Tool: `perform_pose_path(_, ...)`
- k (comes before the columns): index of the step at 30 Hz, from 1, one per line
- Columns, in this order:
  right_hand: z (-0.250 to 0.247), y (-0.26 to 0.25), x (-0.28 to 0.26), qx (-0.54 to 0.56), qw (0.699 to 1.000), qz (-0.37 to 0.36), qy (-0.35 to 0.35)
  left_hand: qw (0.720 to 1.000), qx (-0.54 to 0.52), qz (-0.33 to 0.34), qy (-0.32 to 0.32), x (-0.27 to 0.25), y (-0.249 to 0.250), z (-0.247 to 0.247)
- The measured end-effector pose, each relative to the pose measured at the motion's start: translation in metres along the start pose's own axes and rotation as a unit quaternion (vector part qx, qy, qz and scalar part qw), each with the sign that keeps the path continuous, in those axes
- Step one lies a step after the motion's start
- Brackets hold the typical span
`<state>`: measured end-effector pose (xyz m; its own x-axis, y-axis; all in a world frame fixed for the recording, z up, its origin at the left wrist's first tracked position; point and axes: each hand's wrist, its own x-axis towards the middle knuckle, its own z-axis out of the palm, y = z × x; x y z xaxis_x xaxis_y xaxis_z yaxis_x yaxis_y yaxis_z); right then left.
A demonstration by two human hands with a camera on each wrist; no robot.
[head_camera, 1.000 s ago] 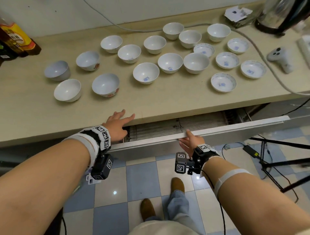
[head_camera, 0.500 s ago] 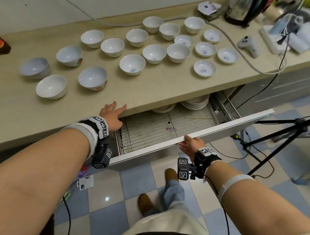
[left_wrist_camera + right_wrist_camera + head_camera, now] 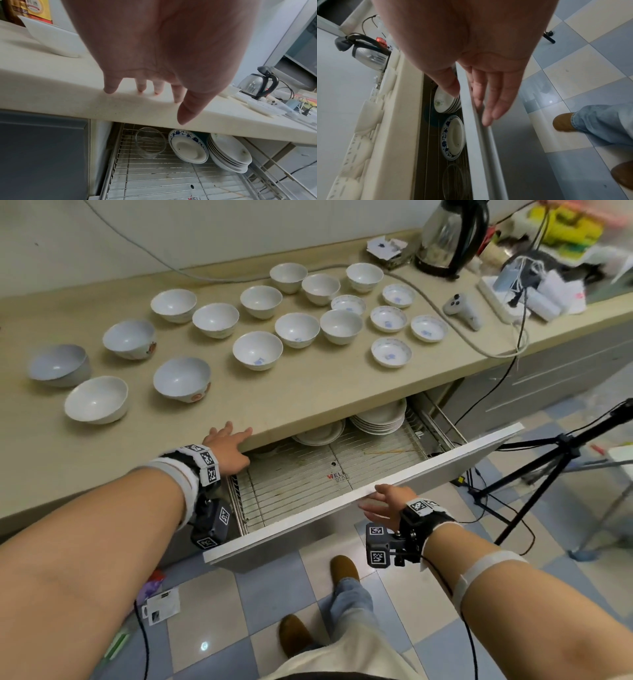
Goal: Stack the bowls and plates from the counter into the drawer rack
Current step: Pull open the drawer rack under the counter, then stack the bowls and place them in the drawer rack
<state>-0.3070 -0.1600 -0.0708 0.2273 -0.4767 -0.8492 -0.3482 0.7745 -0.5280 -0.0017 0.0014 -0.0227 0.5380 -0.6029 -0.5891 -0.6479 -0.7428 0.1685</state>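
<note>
Several white bowls (image 3: 257,350) and small blue-marked plates (image 3: 391,352) stand on the beige counter (image 3: 308,392). Below it the drawer is pulled out, and its wire rack (image 3: 308,484) is bare at the front. At the back of the rack are a stack of white plates (image 3: 228,154), a blue-rimmed plate (image 3: 188,147) and a glass bowl (image 3: 150,143). My left hand (image 3: 236,438) rests with straight fingers on the counter's front edge and holds nothing. My right hand (image 3: 380,499) pinches the top of the white drawer front (image 3: 445,460), thumb inside and fingers (image 3: 481,88) along the outer face.
A kettle (image 3: 448,237), a power strip with plugs (image 3: 503,299), a grey controller (image 3: 462,309) and a cable lie at the counter's right end. A black tripod (image 3: 548,460) stands on the tiled floor right of the drawer. My feet are below the drawer front.
The drawer has slid much farther out with my right hand on its front, showing the rack and the plates at its back. My left hand has stayed on the counter edge.
</note>
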Motion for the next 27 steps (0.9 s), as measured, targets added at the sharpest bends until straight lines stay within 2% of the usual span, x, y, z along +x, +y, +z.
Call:
perform_pose_path(4,0.016,-0.041,-0.023,-0.199,0.979,0.014,0.032,0.996,-0.08,0.042,0.004,-0.015,-0.005,-0.018)
perform_pose_path(7,0.044,-0.078,-0.034,-0.252,0.966,-0.054,0.037,0.984,-0.164,0.058,0.048,-0.027,-0.015,-0.034)
perform_pose_path(9,0.071,-0.101,-0.042,-0.26,0.959,-0.109,0.005,0.966,-0.242,0.024,0.083,-0.028,-0.025,-0.042)
perform_pose_path(11,0.1,-0.121,-0.048,-0.253,0.954,-0.154,-0.047,0.926,-0.361,-0.045,0.099,-0.024,-0.037,-0.049)
perform_pose_path(14,0.138,-0.145,-0.041,-0.286,0.932,-0.204,-0.092,0.839,-0.518,-0.139,0.087,-0.016,-0.052,-0.06)
perform_pose_path(17,0.176,-0.17,-0.025,-0.285,0.927,-0.207,-0.125,0.77,-0.603,-0.18,0.106,-0.001,-0.065,-0.073)
perform_pose_path(20,0.21,-0.195,-0.003,-0.257,0.94,-0.181,-0.135,0.727,-0.64,-0.205,0.14,0.023,-0.074,-0.083)
perform_pose_path(22,0.229,-0.21,0.013,-0.233,0.95,-0.157,-0.137,0.717,-0.646,-0.207,0.16,0.037,-0.076,-0.09)
perform_pose_path(25,0.252,-0.226,0.035,-0.22,0.956,-0.127,-0.149,0.75,-0.596,-0.217,0.188,0.059,-0.081,-0.094)
perform_pose_path(27,0.263,-0.233,0.045,-0.237,0.954,-0.119,-0.142,0.757,-0.571,-0.236,0.212,0.069,-0.088,-0.094)
